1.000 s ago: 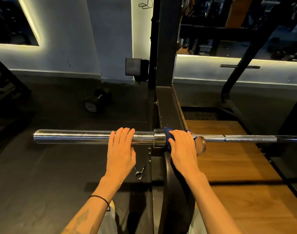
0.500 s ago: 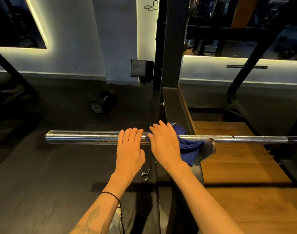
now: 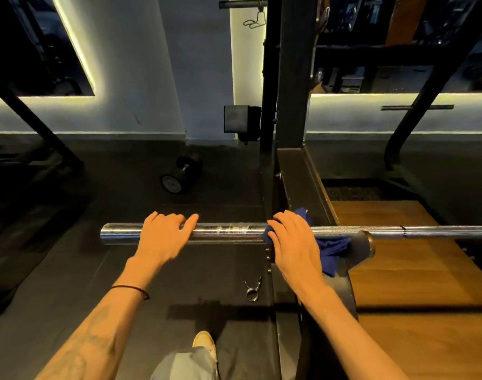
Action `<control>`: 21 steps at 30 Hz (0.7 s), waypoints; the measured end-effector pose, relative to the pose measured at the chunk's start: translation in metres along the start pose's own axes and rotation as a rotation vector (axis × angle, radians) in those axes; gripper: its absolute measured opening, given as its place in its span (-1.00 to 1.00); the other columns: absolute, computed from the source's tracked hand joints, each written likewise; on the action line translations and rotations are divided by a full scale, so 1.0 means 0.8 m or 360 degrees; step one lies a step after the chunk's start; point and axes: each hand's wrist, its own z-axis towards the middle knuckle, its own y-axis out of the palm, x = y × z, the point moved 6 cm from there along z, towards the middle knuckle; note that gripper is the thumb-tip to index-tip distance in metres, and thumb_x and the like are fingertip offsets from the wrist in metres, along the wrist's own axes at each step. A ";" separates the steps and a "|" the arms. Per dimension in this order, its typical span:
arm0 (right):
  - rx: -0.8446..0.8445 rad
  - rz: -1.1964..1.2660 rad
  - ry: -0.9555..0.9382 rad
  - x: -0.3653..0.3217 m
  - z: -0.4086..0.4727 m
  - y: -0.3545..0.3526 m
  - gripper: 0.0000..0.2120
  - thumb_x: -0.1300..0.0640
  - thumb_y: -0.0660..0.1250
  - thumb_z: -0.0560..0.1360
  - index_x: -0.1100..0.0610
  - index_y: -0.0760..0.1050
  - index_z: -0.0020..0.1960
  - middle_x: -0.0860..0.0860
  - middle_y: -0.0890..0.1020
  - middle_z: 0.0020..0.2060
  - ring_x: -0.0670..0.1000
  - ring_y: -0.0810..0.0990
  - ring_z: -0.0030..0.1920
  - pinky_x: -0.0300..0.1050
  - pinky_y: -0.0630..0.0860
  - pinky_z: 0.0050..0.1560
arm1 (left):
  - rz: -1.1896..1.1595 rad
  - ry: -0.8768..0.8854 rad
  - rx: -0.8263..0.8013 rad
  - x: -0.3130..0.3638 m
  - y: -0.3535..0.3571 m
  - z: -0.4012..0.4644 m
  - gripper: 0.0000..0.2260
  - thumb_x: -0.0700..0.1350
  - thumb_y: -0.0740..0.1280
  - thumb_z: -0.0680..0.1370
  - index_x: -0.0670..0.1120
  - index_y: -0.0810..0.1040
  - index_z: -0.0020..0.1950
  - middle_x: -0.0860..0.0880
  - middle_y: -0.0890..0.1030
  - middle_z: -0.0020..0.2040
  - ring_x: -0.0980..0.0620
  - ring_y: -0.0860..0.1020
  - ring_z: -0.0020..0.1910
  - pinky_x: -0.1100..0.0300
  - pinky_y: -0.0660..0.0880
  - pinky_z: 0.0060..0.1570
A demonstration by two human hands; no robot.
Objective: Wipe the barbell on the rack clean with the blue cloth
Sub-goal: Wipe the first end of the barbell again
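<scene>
While the barbell (image 3: 228, 233) is lying horizontally across the rack (image 3: 287, 111), a person is working it w/ both hands, seen from a head-worn camera looking down. The left hand (image 3: 163, 237) is draping over the chrome sleeve near its free end, fingers curling loosely over the top of the bar, thumb side toward the middle. The right hand (image 3: 292, 239) is pressing the blue cloth (image 3: 330, 248) onto the bar just beside the rack's upright, fingers bending over the cloth and wrapping it against the steel; part of the cloth is peeking out above the knuckles, the rest is hanging below the bar next to a black hook (image 3: 362, 249) that is carrying the shaft. The stretch of sleeve btwn the two hands is catching the light. The bar's thinner knurled shaft is running off the right edge of the picture above a wooden platform (image 3: 399, 270). On the dark rubber floor (image 3: 69, 270) a spring collar (image 3: 253, 289) is lying near the rack's base, and a dumbbell (image 3: 179, 175) is sitting farther back toward the wall. A thin black band (image 3: 130, 288) is circling the left wrist. A yellow shoe (image 3: 204, 342) and grey trouser leg are showing at the bottom edge.
</scene>
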 end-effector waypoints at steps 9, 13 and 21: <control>-0.0309 0.0010 -0.0132 -0.066 0.022 0.032 -0.73 0.16 0.32 0.60 0.19 0.50 0.28 0.11 0.58 0.18 0.14 0.56 0.17 0.06 0.50 0.22 | -0.0278 -0.0032 0.0311 0.005 -0.002 -0.027 -0.37 0.48 0.02 0.51 -0.02 0.59 -0.03 0.11 0.46 -0.22 0.09 0.43 -0.21 0.06 0.39 -0.02; -0.0279 -0.0375 -0.0236 -0.025 0.008 0.010 -0.50 -0.05 0.11 0.68 0.16 0.31 0.54 0.10 0.45 0.44 0.16 0.39 0.46 0.15 0.30 0.48 | -0.0351 -0.0022 0.0378 0.006 0.002 -0.037 -0.38 0.47 0.06 0.52 -0.03 0.56 0.09 0.07 0.51 -0.10 0.05 0.47 -0.06 0.06 0.37 0.13; -0.0233 -0.0237 0.0268 -0.098 0.013 0.048 -0.52 0.04 0.30 0.62 0.27 0.43 0.46 0.23 0.50 0.41 0.25 0.34 0.52 0.22 0.23 0.55 | -0.0410 -0.0070 0.0486 0.013 0.008 -0.055 -0.43 0.36 0.17 0.54 -0.12 0.49 0.21 -0.06 0.50 0.08 -0.06 0.46 0.10 -0.10 0.31 0.34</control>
